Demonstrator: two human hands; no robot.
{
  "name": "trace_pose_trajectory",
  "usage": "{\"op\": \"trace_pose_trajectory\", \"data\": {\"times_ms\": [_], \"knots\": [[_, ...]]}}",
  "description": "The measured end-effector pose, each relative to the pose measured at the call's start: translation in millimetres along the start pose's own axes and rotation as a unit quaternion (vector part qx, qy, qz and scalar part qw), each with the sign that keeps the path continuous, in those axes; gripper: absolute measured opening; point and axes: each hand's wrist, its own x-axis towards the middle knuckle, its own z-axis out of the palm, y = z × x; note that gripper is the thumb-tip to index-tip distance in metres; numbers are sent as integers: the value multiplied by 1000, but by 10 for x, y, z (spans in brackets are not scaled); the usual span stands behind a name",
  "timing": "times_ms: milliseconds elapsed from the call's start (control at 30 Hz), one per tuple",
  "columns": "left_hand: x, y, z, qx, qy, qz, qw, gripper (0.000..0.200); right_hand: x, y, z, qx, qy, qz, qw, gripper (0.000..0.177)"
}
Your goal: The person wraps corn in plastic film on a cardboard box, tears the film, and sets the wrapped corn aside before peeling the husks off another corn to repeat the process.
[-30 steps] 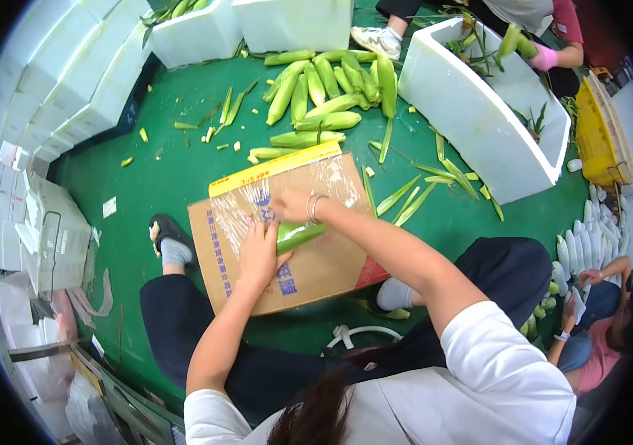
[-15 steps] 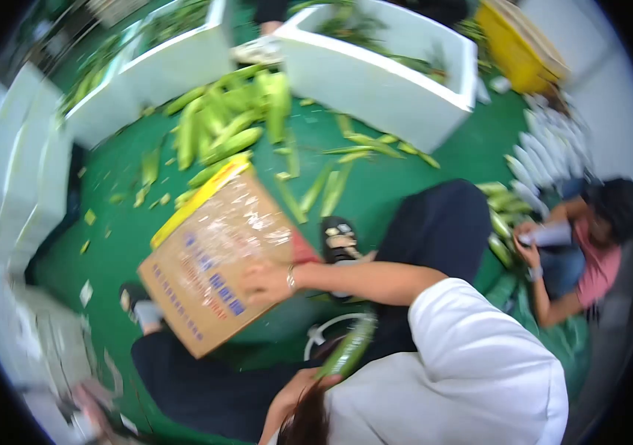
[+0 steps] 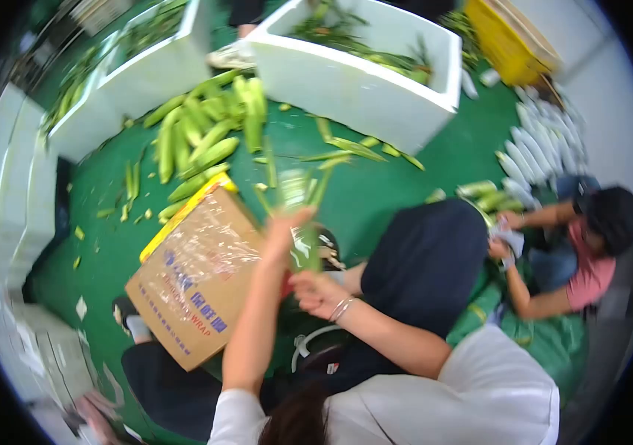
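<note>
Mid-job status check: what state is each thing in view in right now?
left hand, raised, closed on the corn
corn, held upright, blurred
right hand, open, at the corn's lower end
carton, closed, lying flat on the floor
foam box, open, husks inside
corn pile, loose on the floor

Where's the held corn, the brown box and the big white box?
corn [image 3: 306, 254], head view, green middle.
brown box [image 3: 190, 289], head view, top face.
big white box [image 3: 346, 85], head view, front wall.
</note>
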Motion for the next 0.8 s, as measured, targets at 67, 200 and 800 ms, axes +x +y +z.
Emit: {"op": "trace_pose_trajectory", "data": {"times_ms": [67,200,800], "knots": [[373,-237,370,57,-164,-56,983,67,420,-298,-290,158,65,-162,972,14],[651,-368,166,179,-150,101,967,48,1201,-1674,-1328,269,321,-395,818,26],[-1742,-1084,-2241,283,520,-84,802,57,4928,-3019,333,-682,299,-371,554,86]]}}
